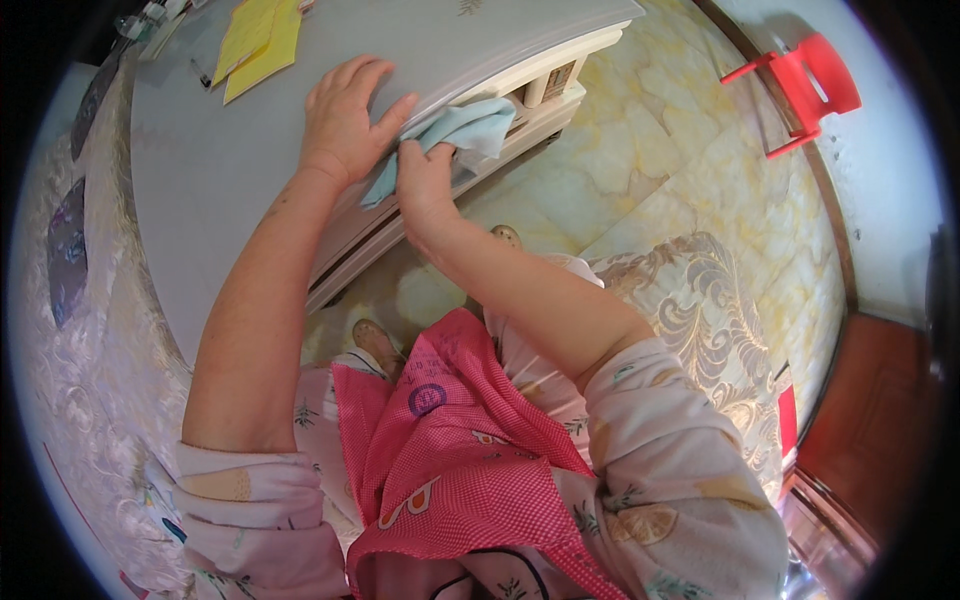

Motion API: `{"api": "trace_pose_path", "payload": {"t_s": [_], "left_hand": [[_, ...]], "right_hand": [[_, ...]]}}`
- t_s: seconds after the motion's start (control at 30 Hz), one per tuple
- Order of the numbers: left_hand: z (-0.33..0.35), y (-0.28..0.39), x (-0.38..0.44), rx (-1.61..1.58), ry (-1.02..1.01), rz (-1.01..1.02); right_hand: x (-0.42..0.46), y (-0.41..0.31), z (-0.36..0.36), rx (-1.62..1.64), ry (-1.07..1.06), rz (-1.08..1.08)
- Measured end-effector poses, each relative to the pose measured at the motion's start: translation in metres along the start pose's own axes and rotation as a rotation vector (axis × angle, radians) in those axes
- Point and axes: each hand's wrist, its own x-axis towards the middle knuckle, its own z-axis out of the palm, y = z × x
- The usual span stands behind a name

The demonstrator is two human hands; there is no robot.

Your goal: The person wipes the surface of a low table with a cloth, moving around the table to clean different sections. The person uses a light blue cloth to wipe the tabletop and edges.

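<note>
My left hand point(349, 124) rests with spread fingers on the grey top of a low table point(240, 195), close to its edge, holding nothing. My right hand point(427, 176) grips a light blue cloth point(469, 129) against the table's cream-coloured side, just below the edge. Part of the cloth hangs down to the left of my right hand, and the rest is bunched above and right of it. The fingertips of my right hand are partly hidden by the cloth.
Yellow papers point(259, 45) and a pen point(200, 73) lie on the tabletop. A red plastic chair point(817, 86) stands by the wall at the upper right. A sofa with a pale patterned cover point(112, 315) runs along the left. A patterned fabric-covered seat point(712, 315) is beside my right arm.
</note>
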Motion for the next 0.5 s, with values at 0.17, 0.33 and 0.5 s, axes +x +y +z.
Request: {"api": "trace_pose_path", "payload": {"t_s": [0.17,0.33,0.5], "left_hand": [[0.0,0.002,0.002,0.003,-0.024,-0.006],[-0.003,0.003,0.001,0.011,-0.034,-0.017],[-0.003,0.001,-0.001,0.028,-0.023,-0.021]], "right_hand": [[0.003,0.024,0.003,-0.094,0.002,0.08],[0.009,0.012,0.001,-0.013,-0.002,0.184],[0.002,-0.014,0.0,0.072,0.027,0.215]]}}
